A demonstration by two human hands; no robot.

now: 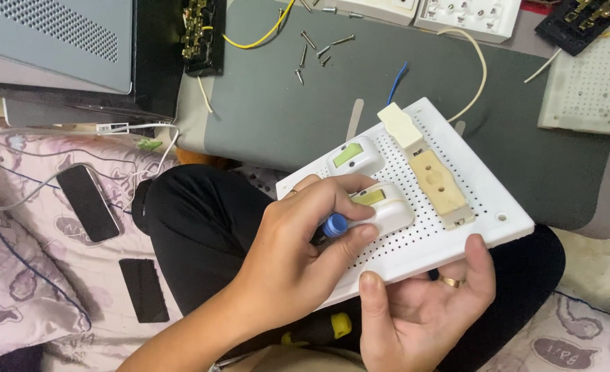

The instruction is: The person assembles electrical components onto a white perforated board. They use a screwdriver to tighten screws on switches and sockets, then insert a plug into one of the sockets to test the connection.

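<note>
My left hand (298, 255) reaches in from the lower left and is closed around a small screwdriver with a blue cap (334, 224). Its tip is hidden against a white switch housing with a yellow-green window (387, 207). That housing sits on a white perforated board (456, 227) resting tilted on my lap. My right hand (415, 310), wearing a ring, grips the board's near edge from below. A second white housing (355, 156) and a cream socket block (437, 182) are also on the board.
Loose screws (315, 49) lie on a grey mat (270, 110). Another perforated board (597, 83) and white sockets (467, 15) sit at the back right. A phone (88, 202) lies on patterned bedding at left. A yellow-black screwdriver (325, 327) rests on my lap.
</note>
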